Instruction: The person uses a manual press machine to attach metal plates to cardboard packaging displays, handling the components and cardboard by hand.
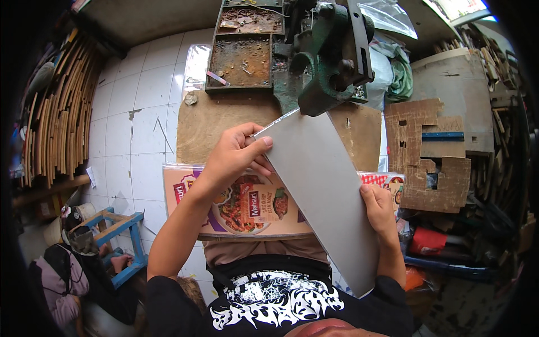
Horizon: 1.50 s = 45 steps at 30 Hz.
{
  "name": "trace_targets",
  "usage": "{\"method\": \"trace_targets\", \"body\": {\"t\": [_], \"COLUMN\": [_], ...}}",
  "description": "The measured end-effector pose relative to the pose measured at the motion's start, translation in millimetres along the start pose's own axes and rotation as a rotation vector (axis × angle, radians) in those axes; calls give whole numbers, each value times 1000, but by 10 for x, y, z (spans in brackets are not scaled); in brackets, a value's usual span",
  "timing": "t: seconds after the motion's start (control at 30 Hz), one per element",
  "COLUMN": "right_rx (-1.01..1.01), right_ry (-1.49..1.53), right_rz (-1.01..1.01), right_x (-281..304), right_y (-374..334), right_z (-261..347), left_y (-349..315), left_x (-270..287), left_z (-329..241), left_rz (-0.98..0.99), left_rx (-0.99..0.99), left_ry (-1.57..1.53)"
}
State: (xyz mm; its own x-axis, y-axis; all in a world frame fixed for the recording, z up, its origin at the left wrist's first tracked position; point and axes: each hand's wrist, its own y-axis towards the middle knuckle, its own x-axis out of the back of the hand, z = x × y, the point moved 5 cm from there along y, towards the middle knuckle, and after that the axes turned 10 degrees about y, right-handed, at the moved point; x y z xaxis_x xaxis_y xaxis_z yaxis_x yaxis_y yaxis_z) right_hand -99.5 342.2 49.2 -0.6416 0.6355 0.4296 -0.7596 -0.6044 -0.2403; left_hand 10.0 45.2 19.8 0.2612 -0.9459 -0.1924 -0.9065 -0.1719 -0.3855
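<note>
The table (219, 121) spreads out under the green press (323, 62), its brown board showing to either side of the machine. Running from just under the press head back toward the person's body is the grey panel (314, 174), slanted so that its near end sits to the right of the press. The panel's far edge passes beneath the head; whether it touches the metal there cannot be told. Under the panel, on the person's side of the press, lies the printed sheet (236, 210). A cut piece of cardboard (418, 157) stands off to the right of the press, and a tray (241, 59) of small metal bits lies just to its left.

The left hand (238, 149), near and left of the press head, pinches the panel's far left corner, thumb on top. The right hand (379, 208), farther back and right of the press, holds the panel's right edge, thumb on top; its other fingers are mostly hidden.

The step in hand looks like lining the far edge up under the press. The next move seems to call for level support at both hands, with the left fingers well clear of the head.
</note>
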Motion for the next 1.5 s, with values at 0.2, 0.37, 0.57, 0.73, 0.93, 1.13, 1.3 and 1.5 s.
{"method": "trace_targets", "body": {"t": [0.2, 0.37, 0.57, 0.73, 0.93, 1.13, 1.3, 1.5], "right_rx": [12, 46, 63, 97, 83, 68, 65, 61], "right_ry": [-43, -40, -145, -168, -125, -175, -167, -143], "right_rz": [-7, -8, -45, -69, -77, -75, -71, -63], "right_x": [-11, -20, -42, -40, -30, -31, -23, -28], "right_y": [-10, -19, 2, 2, 1, -12, -15, 1], "right_z": [10, -14, -44, -46, -150, -106, -159, -205], "left_y": [15, 10, 7, 24, 13, 13, 24, 23], "left_x": [-6, -7, 0, -14, -14, -16, -15, -6], "left_z": [42, 61, 61, 64, 45, 55, 73, 81], "left_rz": [12, 6, -9, -10, -11, -12, -3, -10], "left_rx": [2, 11, 9, -2, -26, -33, -40, -24], "left_ry": [-33, -19, -2, 12, 27, 47, 38, 23]}}
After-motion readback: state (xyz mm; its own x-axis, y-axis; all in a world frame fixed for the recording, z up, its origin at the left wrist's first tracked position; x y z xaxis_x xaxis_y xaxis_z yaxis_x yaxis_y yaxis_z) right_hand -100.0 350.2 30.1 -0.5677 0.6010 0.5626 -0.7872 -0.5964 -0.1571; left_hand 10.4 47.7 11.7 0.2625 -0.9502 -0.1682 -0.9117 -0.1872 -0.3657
